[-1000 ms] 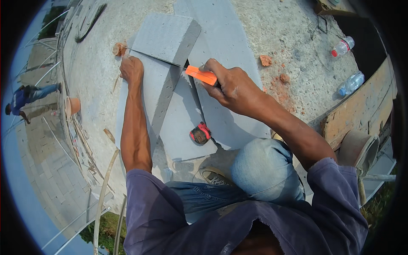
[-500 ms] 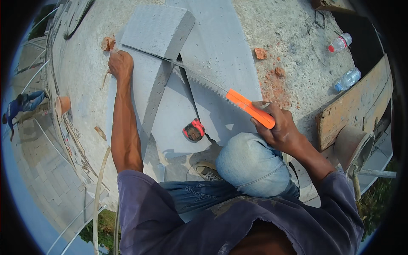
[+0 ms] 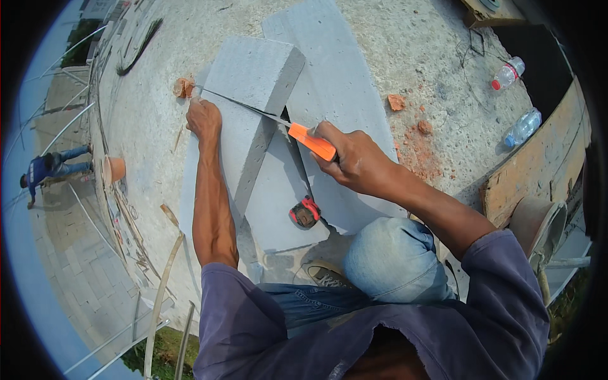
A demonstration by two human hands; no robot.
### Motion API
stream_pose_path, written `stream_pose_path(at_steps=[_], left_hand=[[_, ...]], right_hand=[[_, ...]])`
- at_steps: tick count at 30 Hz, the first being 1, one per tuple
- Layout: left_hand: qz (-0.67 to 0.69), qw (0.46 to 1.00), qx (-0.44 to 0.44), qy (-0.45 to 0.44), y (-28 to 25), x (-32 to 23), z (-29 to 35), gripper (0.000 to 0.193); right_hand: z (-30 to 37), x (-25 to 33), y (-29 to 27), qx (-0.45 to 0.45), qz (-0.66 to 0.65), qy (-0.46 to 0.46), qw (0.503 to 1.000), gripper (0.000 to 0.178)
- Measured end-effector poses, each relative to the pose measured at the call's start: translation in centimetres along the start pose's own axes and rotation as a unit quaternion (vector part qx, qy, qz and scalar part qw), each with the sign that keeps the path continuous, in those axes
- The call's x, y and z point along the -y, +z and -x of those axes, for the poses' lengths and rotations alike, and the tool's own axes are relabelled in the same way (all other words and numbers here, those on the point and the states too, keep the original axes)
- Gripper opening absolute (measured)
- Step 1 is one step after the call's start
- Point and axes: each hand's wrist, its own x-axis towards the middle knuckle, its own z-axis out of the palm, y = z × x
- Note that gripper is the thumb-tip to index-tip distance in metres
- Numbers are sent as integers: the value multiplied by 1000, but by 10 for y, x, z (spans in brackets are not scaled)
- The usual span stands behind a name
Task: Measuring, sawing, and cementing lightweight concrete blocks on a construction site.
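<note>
The right hand [image 3: 361, 159] is reaching farther forward than half a second ago, moving away from the bent knee [image 3: 396, 261] and carrying the orange-handled saw [image 3: 313, 140] toward the grey block [image 3: 253, 68]. Only a short stretch of blade [image 3: 278, 118] is now showing between handle and block (a long toothed length then). Most of the scene is sitting lower and farther right in view.

Long grey rectangular block [image 3: 253, 71] looks matt, pitted; bright orange saw handle [image 3: 311, 141] is smooth plastic; narrow grey saw blade [image 3: 277, 118] is metal.
</note>
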Motion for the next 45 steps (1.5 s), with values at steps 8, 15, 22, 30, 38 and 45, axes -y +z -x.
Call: stream_pose_path(at_steps=[8,15,22,30,38,45], left_hand=[[-21,999,-19,-21,-17,-6,-6,35],[-8,1000,-6,3,6,9,7,37],[-17,1000,5,-14,5,-9,4,37],[-47,998,7,-41,-7,1,-2,36],[-1,1000,-21,-15,-3,1,-1,34],[6,1000,-5,-8,5,6,-2,34]], right_hand=[[88,-18,-15,-112,-8,-108,988,30],[11,-21,7,-10,-42,17,999,26],[-5,-5,-3,-2,-20,19,1000,28],[66,-32,-2,-110,-34,-78,990,22],[77,-48,4,-111,-17,-91,990,32],[-9,-17,11,-7,-2,24,1000,29]])
